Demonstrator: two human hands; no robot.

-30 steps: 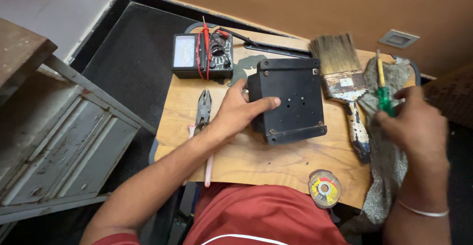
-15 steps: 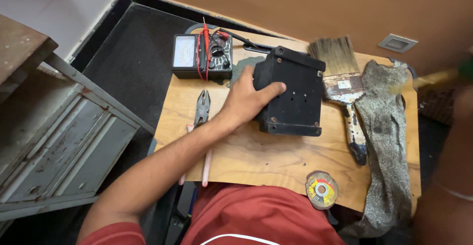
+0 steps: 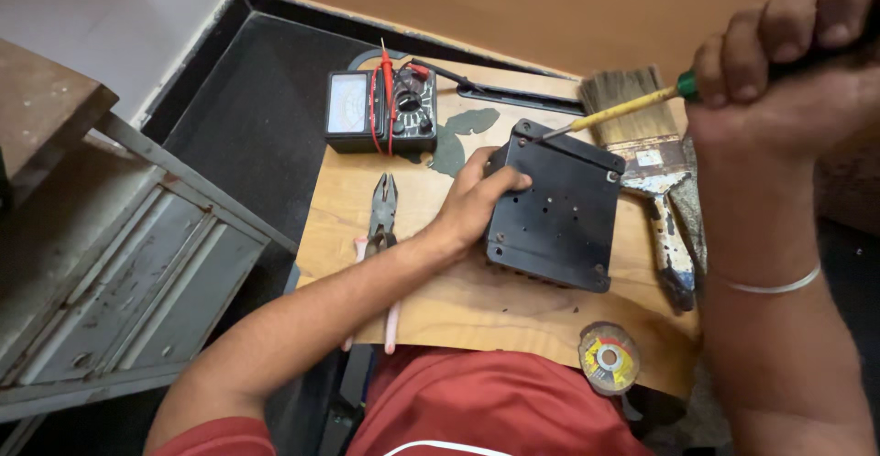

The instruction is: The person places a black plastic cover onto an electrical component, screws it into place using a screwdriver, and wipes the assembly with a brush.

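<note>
A black box (image 3: 556,208) is set on the table (image 3: 458,300), slightly tilted, near the middle of the wooden top. It is gripped at its left edge by the left hand (image 3: 475,204), fingers curled over the top corner. A screwdriver (image 3: 612,112) with a yellow shaft and green collar is clamped in the right hand (image 3: 788,57), held high at the upper right; its tip is placed at the box's upper left corner, by a screw. The two hands are well apart.

Left of the box, pliers (image 3: 380,236) with pink handles are laid. Behind them a meter (image 3: 380,112) with red leads is seen. A paintbrush (image 3: 646,158) is lying just right of the box. A grinding disc (image 3: 608,358) rests at the near edge.
</note>
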